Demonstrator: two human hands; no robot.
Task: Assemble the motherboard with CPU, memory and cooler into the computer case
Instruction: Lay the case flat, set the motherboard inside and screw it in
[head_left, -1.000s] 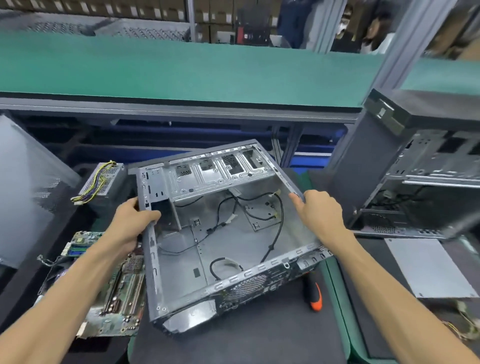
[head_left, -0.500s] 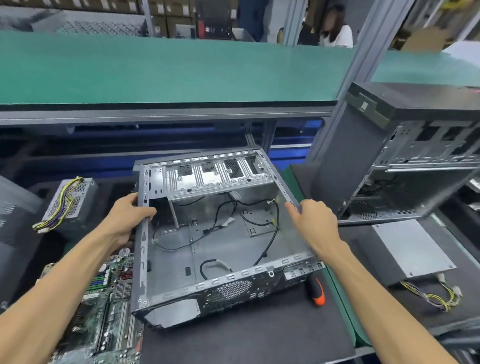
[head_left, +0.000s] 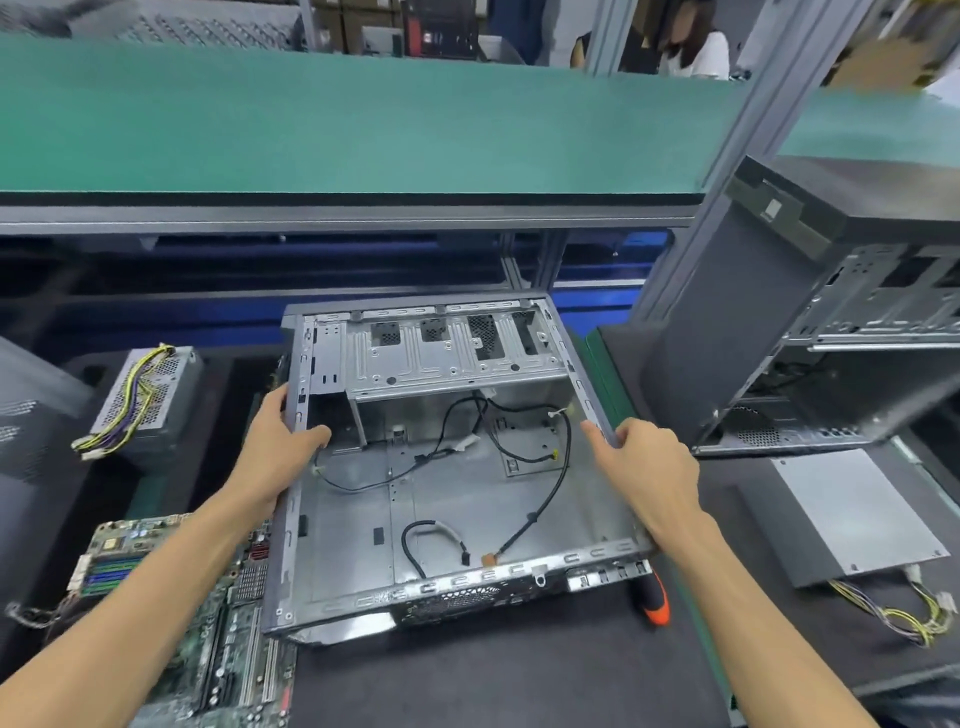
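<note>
Your left hand (head_left: 280, 447) and right hand (head_left: 647, 467) each grip a side rim of the open case (head_left: 447, 499) lying between them, while the motherboard (head_left: 208, 623) lies just below your nearer left hand, its long axis running toward you.

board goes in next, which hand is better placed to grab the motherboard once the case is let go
Left. The motherboard lies just below the left hand, beside the case it grips. The right hand holds the far rim.

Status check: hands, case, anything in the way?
Left hand and right hand each grip a side rail of the open case. Motherboard outside, at its left. Loose cables across case floor.
</note>
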